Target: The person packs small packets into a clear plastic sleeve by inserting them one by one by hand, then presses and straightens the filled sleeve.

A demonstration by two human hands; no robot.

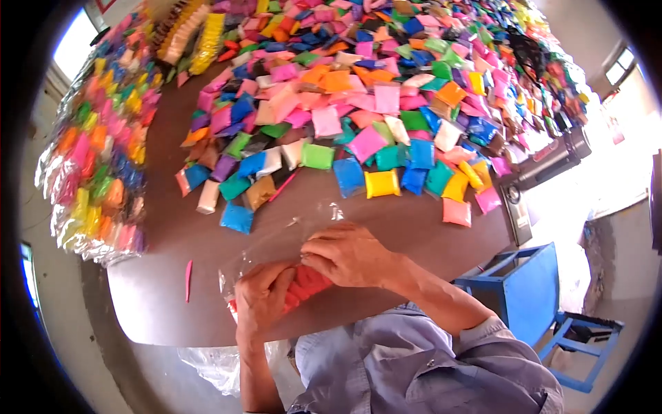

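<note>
A clear plastic bag (256, 254) with red packets (301, 288) in its lower part lies at the table's near edge, in front of my body. My left hand (262, 295) is closed on the bag's left side, thumb and fingers pressed over the red packets. My right hand (350, 255) is bent over the bag's right side with its fingertips pinched together on the film. The bag's upper part spreads loose and wrinkled beyond both hands. A thin pink stick (188, 281) lies on the table left of my left hand.
A wide heap of small colourful packets (327, 121) covers the far part of the brown table (172, 228). Filled clear bags (93, 172) are stacked along the left. A dark, long-armed device (548, 162) stands at the right edge, above a blue stool (527, 290).
</note>
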